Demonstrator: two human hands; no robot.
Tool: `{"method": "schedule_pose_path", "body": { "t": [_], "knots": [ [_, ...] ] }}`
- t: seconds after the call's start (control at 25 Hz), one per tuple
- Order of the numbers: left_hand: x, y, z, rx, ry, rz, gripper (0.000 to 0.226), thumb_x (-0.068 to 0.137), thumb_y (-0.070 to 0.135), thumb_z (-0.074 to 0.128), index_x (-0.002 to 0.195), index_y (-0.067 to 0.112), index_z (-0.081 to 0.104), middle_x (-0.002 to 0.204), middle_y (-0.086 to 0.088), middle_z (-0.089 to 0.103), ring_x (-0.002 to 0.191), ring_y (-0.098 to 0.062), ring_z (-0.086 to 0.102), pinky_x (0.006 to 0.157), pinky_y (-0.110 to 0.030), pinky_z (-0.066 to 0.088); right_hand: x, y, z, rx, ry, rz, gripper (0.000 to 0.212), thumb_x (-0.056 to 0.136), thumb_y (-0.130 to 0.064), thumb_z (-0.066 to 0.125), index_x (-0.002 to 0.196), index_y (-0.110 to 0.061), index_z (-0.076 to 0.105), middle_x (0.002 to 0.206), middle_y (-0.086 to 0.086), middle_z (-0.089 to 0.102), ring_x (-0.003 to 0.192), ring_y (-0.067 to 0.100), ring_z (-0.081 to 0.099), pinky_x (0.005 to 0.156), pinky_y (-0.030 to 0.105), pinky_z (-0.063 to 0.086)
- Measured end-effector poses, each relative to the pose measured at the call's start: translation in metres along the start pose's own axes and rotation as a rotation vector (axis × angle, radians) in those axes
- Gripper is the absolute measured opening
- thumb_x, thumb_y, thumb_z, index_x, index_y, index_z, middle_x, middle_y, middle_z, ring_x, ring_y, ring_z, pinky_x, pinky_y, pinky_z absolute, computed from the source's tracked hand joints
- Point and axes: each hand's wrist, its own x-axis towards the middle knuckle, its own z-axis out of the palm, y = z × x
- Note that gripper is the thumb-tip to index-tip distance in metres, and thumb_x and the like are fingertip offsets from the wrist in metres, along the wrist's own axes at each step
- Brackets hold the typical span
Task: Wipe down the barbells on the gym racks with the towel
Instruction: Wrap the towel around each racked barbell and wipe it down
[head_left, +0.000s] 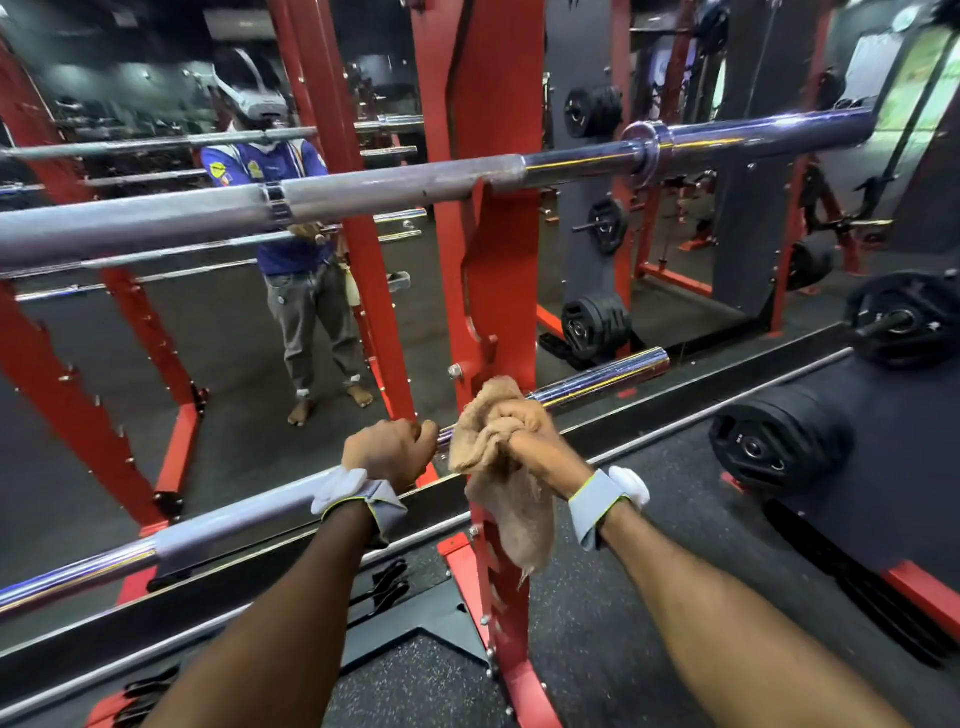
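Centrally, head view: my left hand (389, 449) grips the chrome steel barbell (234, 517) at the red rack upright (498, 270); my right hand (527, 441), just beside, clamps the crumpled tan cloth towel (506, 504) round it. Firm, full-wrap strokes should clean best.

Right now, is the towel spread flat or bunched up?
Bunched. The right hand grips the towel wadded around the lower barbell, and a loose tail hangs below the bar.
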Motion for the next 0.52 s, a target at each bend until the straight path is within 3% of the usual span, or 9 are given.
{"method": "schedule_pose_path", "body": {
  "t": [0.12, 0.24, 0.36, 0.44, 0.52],
  "knots": [
    [0.001, -0.002, 0.004, -0.043, 0.017, -0.059, 0.052, 0.091, 0.056, 0.027, 0.093, 0.022, 0.067, 0.096, -0.010, 0.071, 0.092, -0.033, 0.066, 0.067, -0.032, 0.041, -0.020, 0.018, -0.009, 0.155, 0.079, 0.116, 0.017, 0.066, -0.002, 0.046, 0.059, 0.001, 0.061, 0.053, 0.012, 0.055, 0.040, 0.014, 0.046, 0.037, 0.018, 0.031],
    [0.000, 0.002, 0.005, -0.077, 0.020, -0.114, 0.054, 0.091, 0.060, 0.028, 0.094, 0.026, 0.069, 0.097, -0.007, 0.071, 0.094, -0.031, 0.067, 0.072, -0.032, 0.045, -0.036, 0.034, -0.021, 0.234, 0.100, 0.154, 0.024, 0.061, -0.002, 0.045, 0.068, 0.012, 0.063, 0.055, 0.010, 0.060, 0.041, 0.009, 0.051, 0.038, 0.016, 0.034],
    [-0.004, 0.002, 0.009, -0.057, 0.077, -0.131, 0.058, 0.090, 0.065, 0.022, 0.091, 0.031, 0.070, 0.093, -0.001, 0.073, 0.094, -0.028, 0.068, 0.077, -0.032, 0.050, -0.037, 0.002, -0.023, 0.526, 0.206, 0.095, 0.017, 0.066, 0.012, 0.047, 0.076, 0.012, 0.061, 0.058, 0.008, 0.066, 0.046, 0.008, 0.059, 0.040, 0.014, 0.041],
    [-0.006, 0.002, 0.010, -0.073, 0.076, -0.129, 0.061, 0.088, 0.067, 0.018, 0.089, 0.031, 0.069, 0.089, 0.002, 0.074, 0.092, -0.027, 0.069, 0.077, -0.031, 0.052, -0.025, -0.023, -0.020, 0.730, 0.232, 0.087, 0.024, 0.067, 0.026, 0.043, 0.072, 0.009, 0.058, 0.066, 0.025, 0.067, 0.051, 0.024, 0.064, 0.044, 0.022, 0.048],
    [-0.006, 0.002, 0.009, -0.089, 0.048, -0.117, 0.063, 0.087, 0.066, 0.016, 0.088, 0.030, 0.068, 0.088, 0.003, 0.074, 0.092, -0.026, 0.069, 0.077, -0.032, 0.053, -0.003, -0.033, -0.015, 0.769, 0.268, 0.053, 0.028, 0.065, 0.030, 0.034, 0.074, 0.011, 0.053, 0.071, 0.033, 0.066, 0.056, 0.033, 0.068, 0.049, 0.032, 0.054]
  ]
}}
